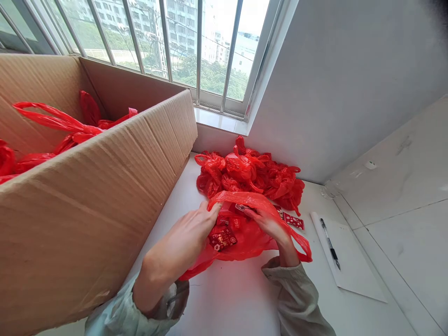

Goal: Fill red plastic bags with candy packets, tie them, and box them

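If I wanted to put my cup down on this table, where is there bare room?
Bare tabletop shows at the near edge, on this side of the open red bag, and in a strip between the pile of tied bags and the paper. It is crowded around the bag and against the cardboard box.

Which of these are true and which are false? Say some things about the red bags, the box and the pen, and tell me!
1. The left hand and the right hand both hold the mouth of a red bag. True.
2. The pen lies on top of the cardboard box. False: it lies on a white sheet at the right.
3. A pile of red bags sits behind the held bag, by the wall. True.
4. The cardboard box has nothing in it. False: more red bags lie inside it.
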Demonstrator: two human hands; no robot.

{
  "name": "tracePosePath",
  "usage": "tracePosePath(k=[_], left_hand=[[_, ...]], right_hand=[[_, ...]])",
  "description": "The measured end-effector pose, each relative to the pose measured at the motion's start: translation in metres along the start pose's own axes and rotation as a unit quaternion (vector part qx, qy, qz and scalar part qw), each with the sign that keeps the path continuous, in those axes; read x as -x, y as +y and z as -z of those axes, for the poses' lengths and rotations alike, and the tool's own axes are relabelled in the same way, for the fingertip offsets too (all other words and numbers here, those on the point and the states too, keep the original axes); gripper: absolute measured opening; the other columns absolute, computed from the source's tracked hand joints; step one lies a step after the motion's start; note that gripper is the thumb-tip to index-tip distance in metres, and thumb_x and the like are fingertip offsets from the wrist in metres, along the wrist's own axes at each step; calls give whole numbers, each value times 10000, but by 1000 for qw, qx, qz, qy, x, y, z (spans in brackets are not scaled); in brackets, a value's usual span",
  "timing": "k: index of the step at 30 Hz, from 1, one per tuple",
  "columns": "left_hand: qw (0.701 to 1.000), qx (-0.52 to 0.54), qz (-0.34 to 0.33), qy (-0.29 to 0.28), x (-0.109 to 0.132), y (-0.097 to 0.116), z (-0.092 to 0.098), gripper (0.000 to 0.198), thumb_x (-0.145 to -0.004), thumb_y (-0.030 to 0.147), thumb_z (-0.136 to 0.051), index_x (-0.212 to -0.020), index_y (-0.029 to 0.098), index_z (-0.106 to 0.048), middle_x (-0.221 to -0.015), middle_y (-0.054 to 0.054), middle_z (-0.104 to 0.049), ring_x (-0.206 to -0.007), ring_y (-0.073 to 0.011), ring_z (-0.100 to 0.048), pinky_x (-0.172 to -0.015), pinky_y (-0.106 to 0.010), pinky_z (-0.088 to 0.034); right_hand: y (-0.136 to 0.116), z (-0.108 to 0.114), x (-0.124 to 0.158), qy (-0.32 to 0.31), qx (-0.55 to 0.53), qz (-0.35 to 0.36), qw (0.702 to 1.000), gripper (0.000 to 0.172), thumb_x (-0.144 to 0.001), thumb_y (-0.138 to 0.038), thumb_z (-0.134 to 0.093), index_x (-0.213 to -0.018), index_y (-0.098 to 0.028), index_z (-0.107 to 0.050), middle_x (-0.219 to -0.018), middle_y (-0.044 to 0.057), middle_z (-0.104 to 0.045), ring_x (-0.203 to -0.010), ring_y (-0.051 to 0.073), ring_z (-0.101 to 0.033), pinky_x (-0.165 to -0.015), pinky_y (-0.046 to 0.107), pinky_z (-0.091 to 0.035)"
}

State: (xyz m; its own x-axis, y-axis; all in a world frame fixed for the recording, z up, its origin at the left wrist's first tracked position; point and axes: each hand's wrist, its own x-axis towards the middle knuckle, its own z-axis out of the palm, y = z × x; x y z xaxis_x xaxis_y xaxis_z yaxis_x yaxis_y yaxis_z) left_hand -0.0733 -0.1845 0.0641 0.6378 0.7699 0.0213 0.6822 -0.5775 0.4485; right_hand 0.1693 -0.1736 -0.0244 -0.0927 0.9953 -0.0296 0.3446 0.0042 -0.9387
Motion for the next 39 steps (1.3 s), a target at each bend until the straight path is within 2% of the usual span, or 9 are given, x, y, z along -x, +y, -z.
tracePosePath(k=[6, 10, 15, 21, 27, 33, 37, 39], left_hand=[[1000, 8, -10, 4, -1, -4, -3, 542, -855, 85, -477, -1365, 267, -488, -1245, -65, -608, -1188, -258, -547, -1010, -367, -440], [1000, -4, -5, 11, -4, -7, -5, 430, -901, 127, -470, -1314, 240, -507, -1258, -94, -565, -1103, -254, -570, -919, -362, -455], [999, -31, 7, 11, -16, -4, -2, 138, -947, 230, -469, -958, 189, -600, -1037, -70, -581, -854, -215, -577, -732, -325, -437], [1000, -15, -3, 23, -29, 0, -7, 246, -931, 276, -553, -705, 183, -578, -868, -32, -556, -804, -197, -525, -670, -310, -412], [998, -4, -36, 44, -37, 5, -8, 290, -926, 180, -549, -658, 187, -659, -844, -48, -573, -914, -223, -496, -713, -313, -446], [997, -8, -20, 74, -37, 2, -4, 264, -907, 193, -593, -683, 220, -730, -1033, -52, -641, -1013, -240, -526, -813, -357, -471], [997, -18, -9, 73, -37, -3, -3, 270, -915, 247, -585, -697, 236, -744, -1106, -51, -654, -1050, -259, -549, -841, -388, -478], [997, -13, -12, 70, -36, -4, -2, 274, -915, 274, -587, -693, 244, -745, -1108, -48, -658, -1037, -259, -562, -838, -392, -479]], right_hand=[[-13, -2, 2, -14, -24, -41, 999, 329, -901, -448, -542, -1098, -227, -683, -1222, 53, -675, -1187, 236, -591, -1085, 424, -411], [-24, -1, 6, -62, -3, -24, 998, 291, -909, -386, -528, -1068, -177, -656, -1113, 71, -687, -1020, 213, -640, -959, 387, -500], [-49, -1, 16, -109, -2, 42, 993, 235, -883, -277, -590, -1066, -189, -707, -1088, 50, -718, -1028, 214, -649, -930, 336, -503], [-62, -1, 22, -50, 30, 99, 993, 196, -841, -235, -663, -1004, -214, -771, -986, 39, -758, -931, 230, -683, -858, 346, -531], [-61, 0, 23, -45, 47, 107, 992, 215, -861, -251, -666, -1049, -284, -764, -989, 3, -762, -930, 199, -688, -846, 299, -526], [-62, 1, 23, -26, 49, 133, 990, 172, -891, -322, -645, -979, -264, -782, -922, 4, -757, -832, 176, -672, -752, 265, -503], [-63, -1, 24, -11, 83, 151, 985, 219, -913, -339, -614, -854, -216, -785, -757, 2, -699, -684, 145, -597, -646, 251, -445], [-64, -2, 25, -7, 87, 152, 984, 226, -919, -336, -604, -855, -208, -779, -740, -1, -677, -667, 138, -572, -629, 248, -425]])
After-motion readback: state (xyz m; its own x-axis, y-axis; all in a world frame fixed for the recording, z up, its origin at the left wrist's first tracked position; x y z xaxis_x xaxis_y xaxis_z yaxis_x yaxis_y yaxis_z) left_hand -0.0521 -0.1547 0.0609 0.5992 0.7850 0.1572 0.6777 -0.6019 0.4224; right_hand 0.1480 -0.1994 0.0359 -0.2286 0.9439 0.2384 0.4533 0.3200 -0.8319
